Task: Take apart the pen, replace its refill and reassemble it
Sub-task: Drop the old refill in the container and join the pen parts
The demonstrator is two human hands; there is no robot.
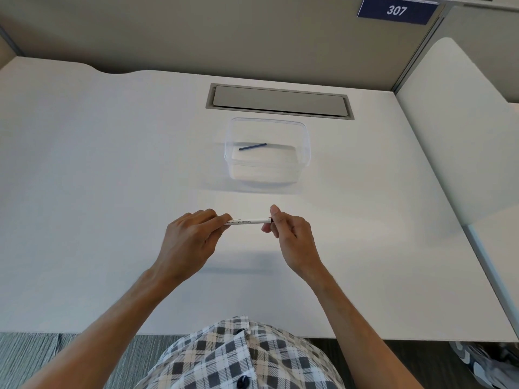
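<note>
**White worktop, pen held at both ends**

White worktop (112,164) and beige partition walls form the setting, and above the near part of the worktop a slim white plastic pen (248,221) with black printed lettering is held level, clear of the surface. Its left end is enclosed by the curled fingers of the left hand (191,234), whose grip is clenched around the barrel. Its right end, where a dark tip shows, is pinched by the right hand (289,231), the thumb raised above it.

Beyond the pen, a clear rectangular plastic container (306,147) is set on the worktop, and a thin dark blue refill (252,146) is seen lying slanted inside it. Behind the container, a grey recessed cable flap (278,101) is let into the worktop. A blue sign reading 307 (396,10) is fixed to the partition at upper right. A checked shirt (241,357) is visible at the bottom edge.
</note>
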